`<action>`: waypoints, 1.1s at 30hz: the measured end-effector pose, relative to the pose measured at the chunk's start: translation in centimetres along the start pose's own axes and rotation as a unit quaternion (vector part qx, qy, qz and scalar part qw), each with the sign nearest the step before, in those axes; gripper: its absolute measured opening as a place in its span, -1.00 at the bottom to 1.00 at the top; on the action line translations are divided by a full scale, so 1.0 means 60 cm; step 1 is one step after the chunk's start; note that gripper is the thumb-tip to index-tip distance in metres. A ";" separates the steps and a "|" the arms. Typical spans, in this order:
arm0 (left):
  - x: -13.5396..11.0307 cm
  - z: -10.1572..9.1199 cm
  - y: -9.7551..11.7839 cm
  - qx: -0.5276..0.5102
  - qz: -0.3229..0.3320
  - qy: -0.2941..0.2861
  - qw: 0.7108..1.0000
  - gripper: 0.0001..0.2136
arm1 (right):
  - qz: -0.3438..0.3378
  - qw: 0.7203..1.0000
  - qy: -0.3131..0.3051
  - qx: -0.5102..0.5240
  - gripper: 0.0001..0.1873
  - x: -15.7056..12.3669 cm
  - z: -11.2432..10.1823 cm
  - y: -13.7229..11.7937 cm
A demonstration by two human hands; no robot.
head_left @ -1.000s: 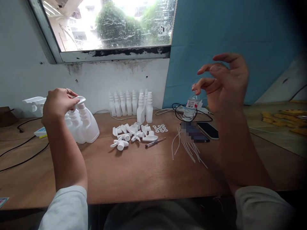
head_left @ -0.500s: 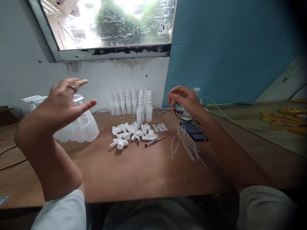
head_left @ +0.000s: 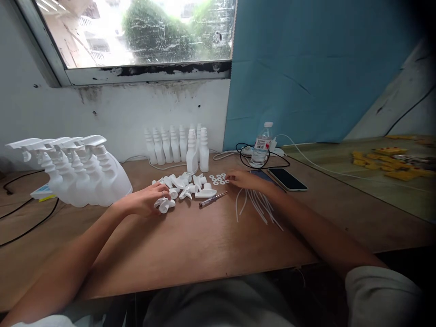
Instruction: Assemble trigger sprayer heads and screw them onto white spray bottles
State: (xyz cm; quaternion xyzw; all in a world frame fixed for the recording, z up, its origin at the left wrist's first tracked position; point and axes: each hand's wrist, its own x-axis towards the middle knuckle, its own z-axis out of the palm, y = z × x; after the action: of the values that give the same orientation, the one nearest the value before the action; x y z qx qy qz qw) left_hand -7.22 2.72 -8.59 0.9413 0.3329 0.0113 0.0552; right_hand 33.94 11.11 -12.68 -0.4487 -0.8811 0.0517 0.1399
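Note:
My left hand (head_left: 148,200) lies on the wooden table (head_left: 204,240) with its fingers curled around a white spray trigger head (head_left: 164,205) at the near edge of a pile of white trigger heads (head_left: 185,185). My right hand (head_left: 245,179) reaches to several small white washers (head_left: 218,178), fingertips touching them; whether it holds one I cannot see. White dip tubes (head_left: 259,208) lie fanned out under my right forearm. A row of finished white spray bottles (head_left: 73,175) stands at the left. Open white bottles (head_left: 177,145) stand by the wall.
A small screwdriver (head_left: 213,200) lies right of the pile. Two phones (head_left: 282,178), a water bottle (head_left: 260,150) and black and white cables sit at the back right. Black cables (head_left: 23,222) cross the table's left side. Yellow parts (head_left: 391,163) lie on the far right surface.
Both hands have come down from the air to the table. My left hand has moved from the finished bottles to the trigger heads, my right hand to the washers. The view has shifted a little to the right.

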 end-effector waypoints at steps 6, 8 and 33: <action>0.012 -0.001 0.036 0.015 0.082 0.051 0.995 -0.65 | -0.021 0.999 0.012 -0.040 -0.75 0.003 0.028 -0.001; 0.015 -0.003 0.057 -0.007 0.100 0.061 0.993 -0.62 | -0.024 0.998 0.016 -0.051 -0.76 0.004 0.035 -0.003; 0.058 0.116 0.181 -0.200 0.071 0.199 0.957 -0.74 | -0.052 0.988 0.148 -0.014 -0.82 -0.007 0.009 -0.091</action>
State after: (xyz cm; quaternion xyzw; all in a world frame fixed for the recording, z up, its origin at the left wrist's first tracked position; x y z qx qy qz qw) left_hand 2.69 -4.12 -14.32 0.9107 0.2606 0.2691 0.1740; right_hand 29.76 7.58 -12.09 -0.4071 -0.8735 -0.0353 0.2646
